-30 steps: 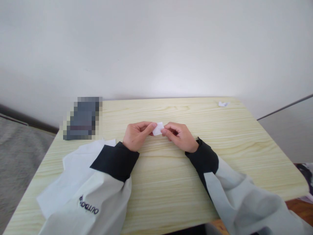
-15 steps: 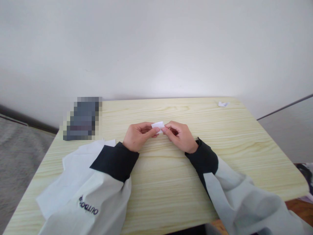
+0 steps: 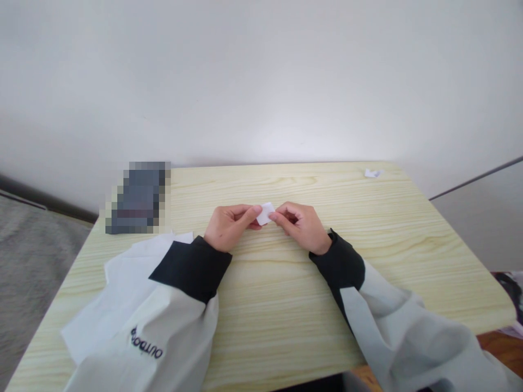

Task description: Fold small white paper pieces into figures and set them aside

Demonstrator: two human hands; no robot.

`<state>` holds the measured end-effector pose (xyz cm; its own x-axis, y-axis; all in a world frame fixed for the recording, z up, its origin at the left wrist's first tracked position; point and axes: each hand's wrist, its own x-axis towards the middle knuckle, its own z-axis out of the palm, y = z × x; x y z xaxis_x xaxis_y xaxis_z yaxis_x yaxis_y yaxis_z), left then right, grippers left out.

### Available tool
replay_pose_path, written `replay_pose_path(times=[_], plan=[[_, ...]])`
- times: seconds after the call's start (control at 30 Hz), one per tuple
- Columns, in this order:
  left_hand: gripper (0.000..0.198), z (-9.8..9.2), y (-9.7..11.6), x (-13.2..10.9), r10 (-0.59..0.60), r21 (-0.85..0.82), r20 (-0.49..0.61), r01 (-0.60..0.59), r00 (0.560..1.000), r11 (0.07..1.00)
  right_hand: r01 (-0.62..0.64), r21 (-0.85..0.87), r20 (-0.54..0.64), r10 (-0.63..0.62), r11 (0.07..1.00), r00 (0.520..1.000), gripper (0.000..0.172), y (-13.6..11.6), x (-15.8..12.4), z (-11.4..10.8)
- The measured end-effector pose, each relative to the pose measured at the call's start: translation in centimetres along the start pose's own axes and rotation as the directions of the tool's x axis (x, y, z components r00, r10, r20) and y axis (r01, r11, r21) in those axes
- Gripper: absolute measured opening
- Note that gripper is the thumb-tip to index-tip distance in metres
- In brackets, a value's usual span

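A small white piece of folded paper is held between my two hands, just above the middle of the table. My left hand pinches its left side, thumb on top and fingers behind. On the opposite side, my right hand grips the paper's right edge between thumb and forefinger. The fingertips hide parts of the paper, so its folds cannot be made out fully.
White paper sheets lie at the left, partly under my left sleeve. Behind them is a dark, pixelated flat object. A small white paper piece sits at the table's far right corner. A wall rises behind.
My left thumb has shifted up and left on the paper, so more of its face shows. My right hand has hardly moved.
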<state>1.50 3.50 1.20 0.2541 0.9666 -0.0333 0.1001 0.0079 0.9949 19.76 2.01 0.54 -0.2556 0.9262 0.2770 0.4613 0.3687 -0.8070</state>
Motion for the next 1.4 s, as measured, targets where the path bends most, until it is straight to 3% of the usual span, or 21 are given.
replay_pose_path(times=[0.27, 0.43, 0.57, 0.77, 1.03, 1.2, 1.4], plan=[[0.034, -0.02, 0.25, 0.01, 0.002, 0.093, -0.026, 0.000, 1.000, 0.996, 0.058, -0.016, 0.042, -0.057, 0.998, 0.997, 0.029, -0.21, 0.12, -0.14], [0.043, 0.00, 0.41, 0.05, -0.032, 0.027, 0.046, 0.031, 0.998, 0.999, 0.081, -0.017, 0.044, -0.080, 0.997, 0.996, 0.029, -0.26, 0.06, -0.26], [0.039, 0.11, 0.36, 0.08, 0.004, 0.019, 0.089, -0.005, 0.996, 1.000, 0.156, -0.062, 0.097, -0.149, 0.986, 0.984, 0.026, -0.21, 0.06, -0.39], [0.029, 0.29, 0.17, 0.03, 0.068, 0.058, 0.035, -0.070, 0.997, 0.996, 0.270, -0.116, 0.159, -0.250, 0.956, 0.955, 0.020, 0.01, 0.13, -0.18], [0.032, 0.23, 0.34, 0.00, 0.082, 0.133, -0.044, -0.076, 0.996, 0.988, 0.164, -0.073, 0.145, -0.152, 0.984, 0.978, 0.025, -0.36, 0.14, -0.18], [0.040, 0.11, 0.79, 0.04, -0.014, 0.045, 0.023, 0.013, 1.000, 0.999, 0.123, -0.035, 0.110, -0.119, 0.992, 0.987, 0.025, -0.28, 0.05, -0.28], [0.033, -0.12, 0.58, -0.05, -0.118, 0.012, 0.105, 0.118, 0.987, 0.993, 0.109, -0.019, 0.072, -0.108, 0.994, 0.992, 0.027, -0.32, 0.05, -0.40]])
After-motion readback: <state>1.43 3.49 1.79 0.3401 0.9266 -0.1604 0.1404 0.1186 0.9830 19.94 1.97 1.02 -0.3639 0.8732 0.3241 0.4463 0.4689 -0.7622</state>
